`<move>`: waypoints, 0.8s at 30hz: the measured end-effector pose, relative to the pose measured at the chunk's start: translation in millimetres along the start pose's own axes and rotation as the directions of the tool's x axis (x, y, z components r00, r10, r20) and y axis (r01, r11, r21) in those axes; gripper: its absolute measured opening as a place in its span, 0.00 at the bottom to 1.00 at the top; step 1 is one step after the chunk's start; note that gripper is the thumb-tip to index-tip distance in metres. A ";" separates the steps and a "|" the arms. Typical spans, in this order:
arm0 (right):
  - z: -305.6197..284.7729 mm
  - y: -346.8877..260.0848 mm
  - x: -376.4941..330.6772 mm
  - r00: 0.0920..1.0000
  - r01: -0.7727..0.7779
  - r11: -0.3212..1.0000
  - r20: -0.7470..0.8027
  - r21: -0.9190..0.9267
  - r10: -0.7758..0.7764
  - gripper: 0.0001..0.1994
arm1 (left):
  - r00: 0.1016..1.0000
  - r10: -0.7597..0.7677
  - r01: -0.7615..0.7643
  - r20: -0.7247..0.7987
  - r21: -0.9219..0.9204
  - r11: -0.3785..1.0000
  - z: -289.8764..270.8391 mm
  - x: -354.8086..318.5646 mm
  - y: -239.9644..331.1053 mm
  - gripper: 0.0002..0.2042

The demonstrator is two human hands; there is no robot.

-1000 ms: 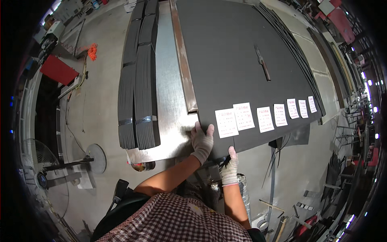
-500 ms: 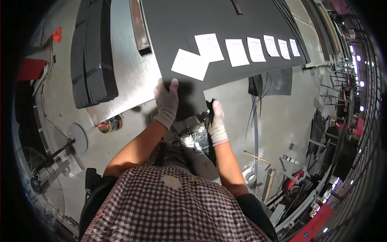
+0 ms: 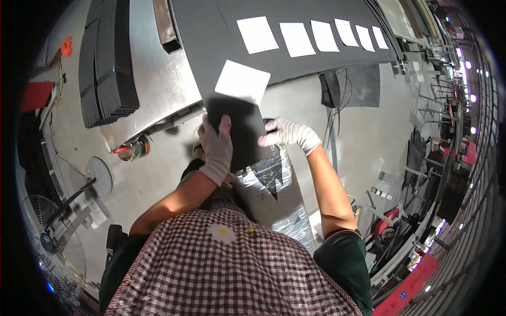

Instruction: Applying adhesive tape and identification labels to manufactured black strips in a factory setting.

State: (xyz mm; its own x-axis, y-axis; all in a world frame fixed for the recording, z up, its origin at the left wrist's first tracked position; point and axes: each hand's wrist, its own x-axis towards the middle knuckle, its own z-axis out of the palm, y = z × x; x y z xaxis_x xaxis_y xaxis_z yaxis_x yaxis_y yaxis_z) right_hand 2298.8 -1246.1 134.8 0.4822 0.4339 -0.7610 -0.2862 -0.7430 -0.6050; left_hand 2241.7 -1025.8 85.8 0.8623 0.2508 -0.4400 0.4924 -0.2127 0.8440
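A dark sheet or stack of sheets juts past the near table edge toward me. My left hand, in a pale glove, grips its left side with the thumb on top. My right hand, in a striped pale glove, is closed with curled fingers beside the sheet's right edge. Something small and dark shows at its fingertips, too hidden to name. A tilted white paper lies on the dark sheet just beyond my hands. Farther off, several white papers lie in a row on the dark table covering.
Bundled dark strips and a brown metal bar lie on the metal tabletop at left. A silver-wrapped block stands below my hands. A fan is at lower left; racks and machine parts are at right.
My right hand has risen slightly and turned inward beside the dark sheet. My left hand keeps its grip. The table and papers have shifted up and left in view.
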 end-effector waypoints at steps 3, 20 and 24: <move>7.4 2.4 -11.8 0.997 -0.073 0.963 -0.026 -0.260 0.069 0.32 | 0.993 0.012 -0.012 -0.115 0.004 1.000 16.1 -10.4 -35.2 0.40; 40.3 -44.1 -28.4 0.622 0.569 0.587 -0.768 0.576 0.151 0.07 | 0.692 0.718 -0.713 0.071 0.219 0.666 -51.3 28.1 79.3 0.45; 60.6 -47.4 -44.4 0.602 0.640 0.496 -0.784 0.587 0.151 0.05 | 0.782 0.544 -0.509 0.306 -0.192 0.839 -44.4 32.8 83.7 0.42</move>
State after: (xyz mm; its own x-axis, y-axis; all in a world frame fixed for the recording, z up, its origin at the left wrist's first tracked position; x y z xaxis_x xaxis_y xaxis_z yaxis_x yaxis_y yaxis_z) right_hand 2240.8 -1199.2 183.1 0.8964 -0.2502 -0.3659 -0.3191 0.2088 -0.9244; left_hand 2305.9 -993.4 155.7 0.9778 -0.2087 0.0211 -0.0479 -0.1244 0.9911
